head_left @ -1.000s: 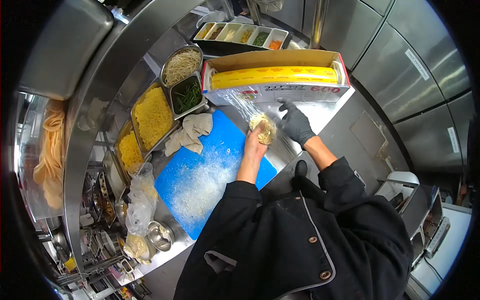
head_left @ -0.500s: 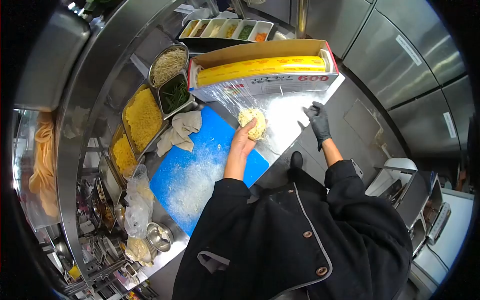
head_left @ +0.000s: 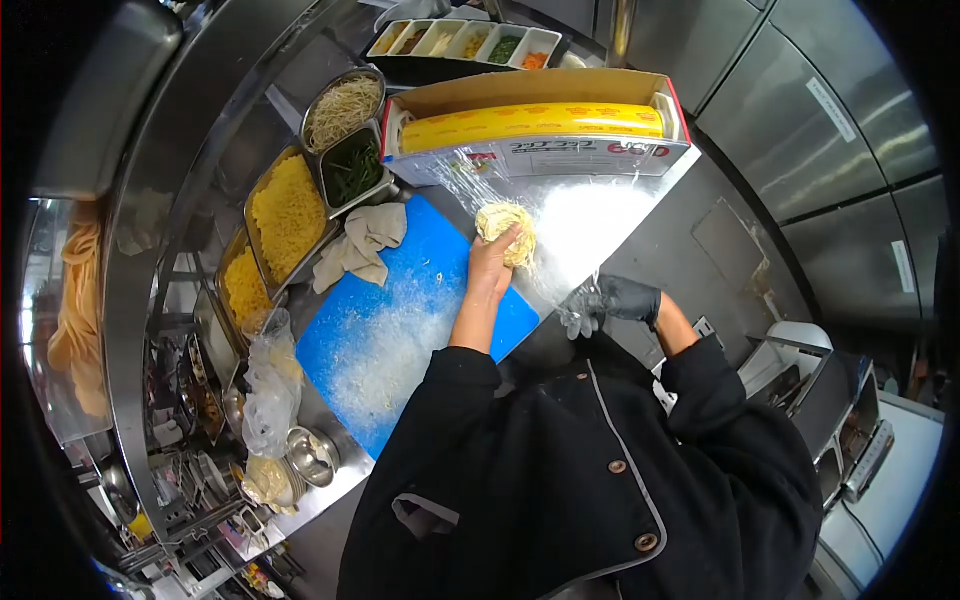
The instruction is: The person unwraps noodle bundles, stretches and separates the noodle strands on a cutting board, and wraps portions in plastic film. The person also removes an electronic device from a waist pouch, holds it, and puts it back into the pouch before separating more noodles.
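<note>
My bare left hand (head_left: 490,268) grips a round bundle of pale noodles (head_left: 505,230) above the far edge of a flour-dusted blue cutting board (head_left: 400,340). Clear plastic film (head_left: 462,180) stretches from the wrap box (head_left: 530,160) down to the bundle, and more film trails beside it. The box holds a yellow roll (head_left: 530,125). In a dark glove, my right hand (head_left: 605,300) is at the counter's near edge, its fingers closed on the clear film.
Trays of yellow food (head_left: 288,215), a bowl of sprouts (head_left: 343,112) and a pan of greens (head_left: 352,175) stand at the left. A cloth (head_left: 368,240), plastic bag (head_left: 270,390) and metal bowl (head_left: 312,455) lie nearer. A topping rack (head_left: 465,50) stands behind the box.
My right hand has moved away from the bundle to the right, then down toward my body, and its fingers have closed on film. My left hand still holds the noodles.
</note>
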A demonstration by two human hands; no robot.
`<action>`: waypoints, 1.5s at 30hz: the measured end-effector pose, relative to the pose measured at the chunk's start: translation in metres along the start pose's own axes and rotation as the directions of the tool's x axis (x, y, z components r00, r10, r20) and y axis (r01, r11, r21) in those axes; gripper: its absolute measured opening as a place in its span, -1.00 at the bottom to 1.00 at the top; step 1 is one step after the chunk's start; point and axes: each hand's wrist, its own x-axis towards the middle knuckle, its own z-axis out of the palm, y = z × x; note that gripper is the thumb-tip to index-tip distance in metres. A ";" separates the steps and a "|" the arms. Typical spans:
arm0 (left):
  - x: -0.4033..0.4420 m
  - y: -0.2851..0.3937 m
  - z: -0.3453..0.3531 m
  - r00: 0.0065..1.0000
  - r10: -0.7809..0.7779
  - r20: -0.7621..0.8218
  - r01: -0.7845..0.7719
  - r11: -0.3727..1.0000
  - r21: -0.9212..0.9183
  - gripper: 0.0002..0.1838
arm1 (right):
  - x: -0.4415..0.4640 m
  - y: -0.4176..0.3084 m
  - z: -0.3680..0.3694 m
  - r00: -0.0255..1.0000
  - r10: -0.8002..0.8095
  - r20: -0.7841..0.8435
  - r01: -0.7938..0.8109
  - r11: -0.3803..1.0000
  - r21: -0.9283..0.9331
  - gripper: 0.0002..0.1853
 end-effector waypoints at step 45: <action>-0.045 0.017 0.016 0.998 0.043 -0.051 -0.042 0.999 0.031 -0.58 | 0.198 -0.150 -0.064 0.608 -0.689 -0.395 -0.301 0.260 -0.918 -0.84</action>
